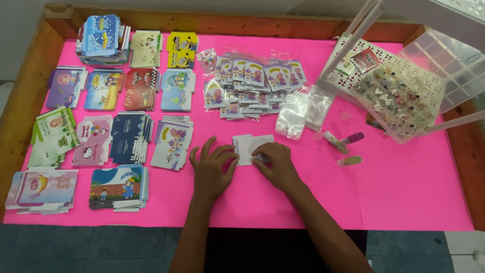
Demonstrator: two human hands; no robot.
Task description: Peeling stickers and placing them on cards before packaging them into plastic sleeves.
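So we've got the whole tabletop (404,202) covered in a pink sheet with a raised wooden rim all round. That rim boxes us in at 9, 12 and 3 o'clock, and the near side at 6 is where our arms come in.

Biggest chunk of stuff is the grid of printed card stacks (108,108) filling everything from 9 round to 11 o'clock, all neatly piled. At 12 there's a spread of small bagged card packs (252,83), which look already filled and sealed, so we'd guess a fair batch is done. Over at 2 o'clock sits a white rack (348,55) with a clear compartment box of beads and charms (399,98) leaning on it. Just right of centre is a pile of empty clear bags (300,112), plenty left, so we reckon there's more packing to go. A few little tubes (343,144) lie at 3 o'clock.

Dead centre is the white folded card (250,146), flat on the pink sheet. Our left hand (212,169) lies spread flat, fingers apart, touching its left edge. Our right hand (278,164) presses down on its lower right part, fingers together on the paper, not gripping it. It looks mid-fold to us.

Open room: the whole stretch from 4 to 6 o'clock is bare pink.
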